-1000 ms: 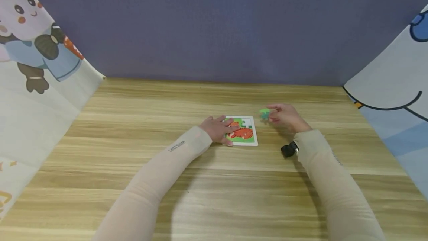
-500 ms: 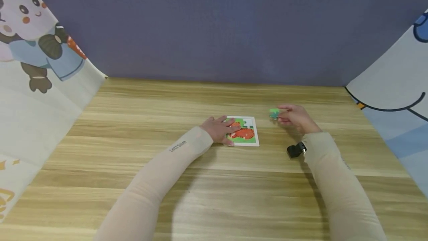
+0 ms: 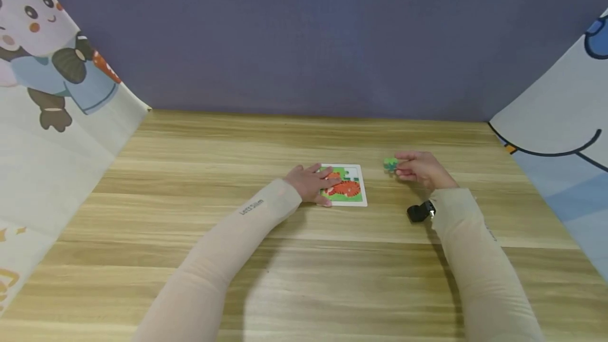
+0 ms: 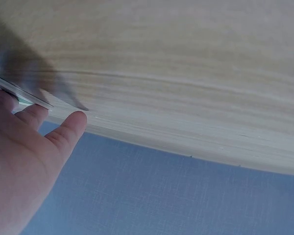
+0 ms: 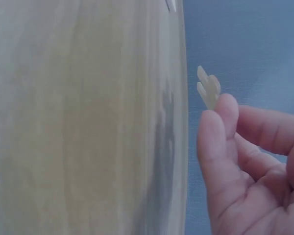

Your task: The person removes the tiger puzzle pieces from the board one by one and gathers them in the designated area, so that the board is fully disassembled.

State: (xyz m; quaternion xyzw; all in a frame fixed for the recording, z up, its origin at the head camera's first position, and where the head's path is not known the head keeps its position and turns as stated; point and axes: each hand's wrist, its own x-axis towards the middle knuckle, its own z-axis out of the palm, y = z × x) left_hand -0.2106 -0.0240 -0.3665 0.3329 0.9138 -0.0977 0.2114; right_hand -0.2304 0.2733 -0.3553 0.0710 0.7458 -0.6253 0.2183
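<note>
Held: on my feed, a small, flat, two-tone green jigsaw piece (image 3: pixel 390 164) with knobbed edges, raised off the pale wood-grain tabletop (image 3: pixel 285 289), over its right half.
Pinch: the person's right hand (image 3: pixel 421 169) grips that piece by the fingertips; most of it juts out to the left, clear of the fingers.
Laid flat: I see a squarish puzzle board (image 3: pixel 362 188) with a white border and an orange-striped picture (image 3: pixel 351 189) on green, a little right of the tabletop's middle and back towards its far edge.
Pressed: the left hand (image 3: pixel 309 182) rests on the board's left part, fingers spread and mostly straight, gripping nothing that I can make out.
White corner: a bare white recess (image 3: pixel 352 173) with jigsaw-cut sides shows at the board's far right corner.
Line across: from the pinch, the recess lies leftward and slightly towards me, with the piece between fingers and board, apart from both rim and recess. I judge the coming move turns on this sideways offset.
Long axis: none clear to me; the head view shows the piece about as wide as tall. The right wrist view gives it nearly edge-on and slanting, so I cannot judge its turn against the recess.
Nearer hand: the left, its fingertips near the recess; the right alone has the piece.
</note>
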